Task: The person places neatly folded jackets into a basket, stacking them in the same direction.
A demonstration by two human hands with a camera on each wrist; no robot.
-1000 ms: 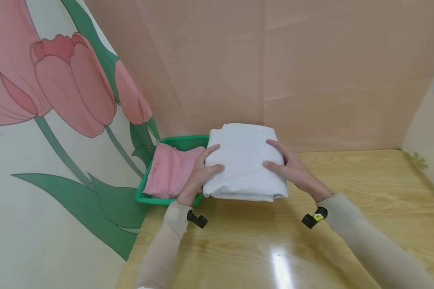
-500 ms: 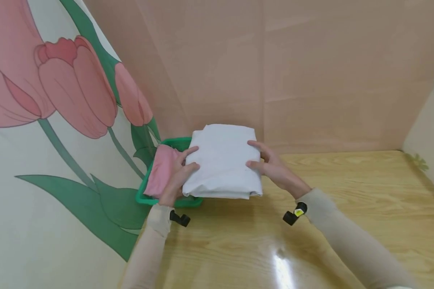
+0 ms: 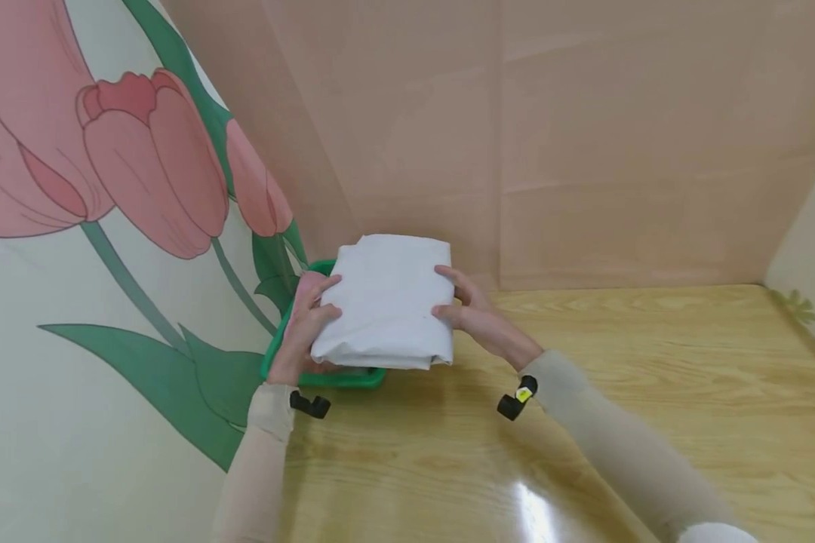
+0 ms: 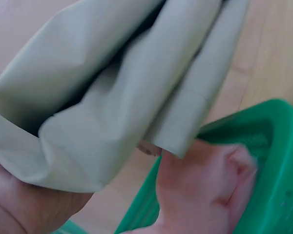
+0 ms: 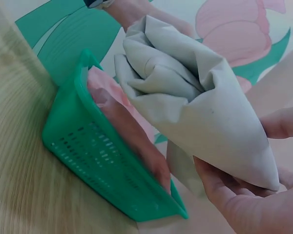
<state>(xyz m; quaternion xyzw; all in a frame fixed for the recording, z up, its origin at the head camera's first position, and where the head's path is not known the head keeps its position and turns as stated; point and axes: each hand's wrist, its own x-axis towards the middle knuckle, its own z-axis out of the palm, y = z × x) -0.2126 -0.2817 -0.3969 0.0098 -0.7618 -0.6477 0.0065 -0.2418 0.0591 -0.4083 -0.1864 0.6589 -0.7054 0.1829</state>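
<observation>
A folded white cloth [image 3: 387,302], several layers thick, is held up between my two hands. My left hand [image 3: 302,328] grips its left side, thumb and a finger over the top. On the opposite side my right hand [image 3: 482,320] grips the cloth; the right wrist view shows its fingers underneath. Below the bundle stands a green plastic basket [image 3: 360,379], mostly covered by it in the head view. Pink cloth [image 4: 200,190] lies inside the basket. The right wrist view shows the white cloth above the basket [image 5: 102,156], apart from its rim.
The basket stands on a wood-grain tabletop [image 3: 618,362], near a wall [image 3: 143,407] painted with large tulips on the left. A pinkish-brown covering [image 3: 584,151] hangs behind the table. Black wrist cameras sit on both wrists.
Both hands have moved left with the white cloth, from beside the basket to over it. More of the basket and pink cloth is now hidden in the head view.
</observation>
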